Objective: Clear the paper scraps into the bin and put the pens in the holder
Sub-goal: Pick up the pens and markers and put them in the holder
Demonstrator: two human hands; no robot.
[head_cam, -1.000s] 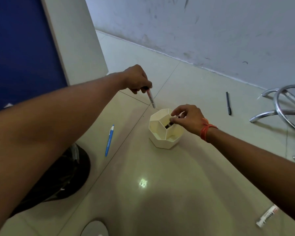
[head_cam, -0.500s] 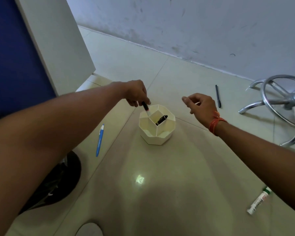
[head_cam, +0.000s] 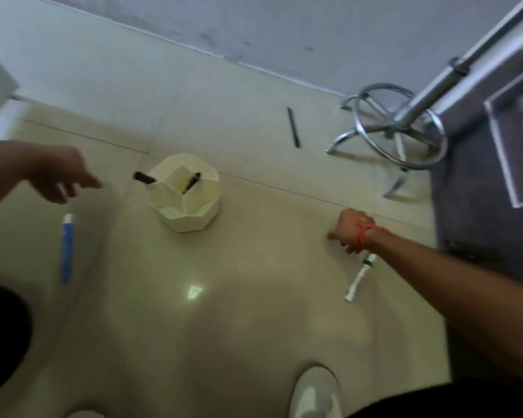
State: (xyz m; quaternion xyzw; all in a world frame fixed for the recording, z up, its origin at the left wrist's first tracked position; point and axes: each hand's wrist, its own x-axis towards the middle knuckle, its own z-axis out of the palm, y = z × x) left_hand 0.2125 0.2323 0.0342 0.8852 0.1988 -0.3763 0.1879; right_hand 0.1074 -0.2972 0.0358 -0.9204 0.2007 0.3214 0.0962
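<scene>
Two pens now stand in the holder point(head_cam: 184, 193), a faceted cream plastic cup with inner partitions, resting on the glossy tiled floor point(head_cam: 254, 297); a second ago both pens were in the hands. The left hand point(head_cam: 62, 179), fingers released and empty, has withdrawn toward the blue pen point(head_cam: 66, 248). The right hand point(head_cam: 352, 229), fingers loosely curled around nothing, has dropped just above the white marker with a green band point(head_cam: 360, 274). A slim black pen point(head_cam: 293, 126) lies near the chrome chair base point(head_cam: 400, 131). Three pens likely remain; no paper scraps show.
</scene>
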